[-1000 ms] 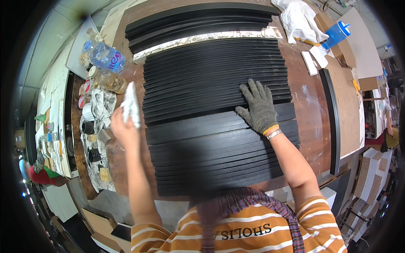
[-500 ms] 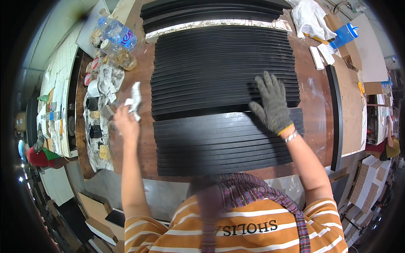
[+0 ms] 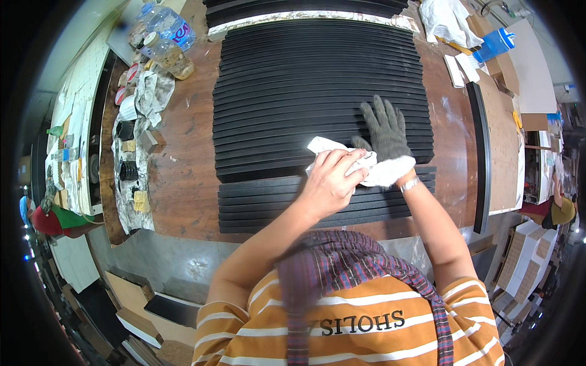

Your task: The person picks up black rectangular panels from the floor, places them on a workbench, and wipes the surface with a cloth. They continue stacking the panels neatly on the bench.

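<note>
wiping slats | left hand [image 3: 329, 183] clenched on white rag [image 3: 342, 160], mid-table on black strips [image 3: 317, 91] | gloved right hand [image 3: 384, 131] flat, gripping nothing | progress: can't tell, most strips look unwiped

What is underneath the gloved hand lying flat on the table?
The gloved right hand rests on a row of black strips laid side by side on the brown table. A white cloth, held by the bare left hand, covers the glove's cuff and the strips there.
</note>
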Tool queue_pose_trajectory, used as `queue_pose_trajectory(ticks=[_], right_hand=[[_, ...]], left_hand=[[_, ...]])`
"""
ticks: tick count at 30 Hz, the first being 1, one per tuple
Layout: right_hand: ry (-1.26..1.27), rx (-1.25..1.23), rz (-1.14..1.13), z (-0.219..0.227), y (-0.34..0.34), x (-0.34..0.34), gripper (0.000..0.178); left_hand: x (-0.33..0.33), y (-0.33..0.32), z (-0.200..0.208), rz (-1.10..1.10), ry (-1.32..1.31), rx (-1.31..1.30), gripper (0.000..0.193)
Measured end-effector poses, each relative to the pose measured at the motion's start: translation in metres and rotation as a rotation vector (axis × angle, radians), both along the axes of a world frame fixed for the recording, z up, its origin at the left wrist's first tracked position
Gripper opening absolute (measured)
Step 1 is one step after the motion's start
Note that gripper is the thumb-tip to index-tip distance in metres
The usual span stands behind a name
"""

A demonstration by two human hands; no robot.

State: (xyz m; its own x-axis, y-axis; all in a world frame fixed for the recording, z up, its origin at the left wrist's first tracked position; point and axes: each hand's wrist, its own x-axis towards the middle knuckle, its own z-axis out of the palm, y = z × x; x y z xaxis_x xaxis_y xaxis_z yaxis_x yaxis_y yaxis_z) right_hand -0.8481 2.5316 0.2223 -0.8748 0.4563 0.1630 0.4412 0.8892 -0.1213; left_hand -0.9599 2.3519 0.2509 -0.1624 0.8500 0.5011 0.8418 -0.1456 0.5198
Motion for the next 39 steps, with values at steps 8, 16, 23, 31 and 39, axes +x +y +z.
queue_pose_trajectory(ticks=[8, 16, 23, 31, 39], right_hand=[[-0.043, -0.023, -0.007, -0.017, -0.017, 0.008, 0.077], [-0.006, -0.224, 0.166, 0.042, -0.077, 0.062, 0.089], [-0.088, -0.257, 0.181, 0.011, -0.090, 0.063, 0.092], [-0.205, -0.248, 0.268, 0.007, -0.086, 0.071, 0.103], [-0.135, -0.274, 0.249, 0.015, -0.088, 0.078, 0.115]], left_hand=[[-0.040, -0.031, -0.026, -0.053, 0.239, -0.210, 0.028], [-0.170, -0.169, -0.004, 0.774, 0.196, -0.128, 0.029], [-0.114, -0.142, -0.003, 0.755, -0.061, 0.080, 0.033], [0.024, -0.062, -0.033, -0.085, 0.097, -0.267, 0.032], [-0.144, -0.262, -0.005, 1.261, 0.154, -0.583, 0.033]])
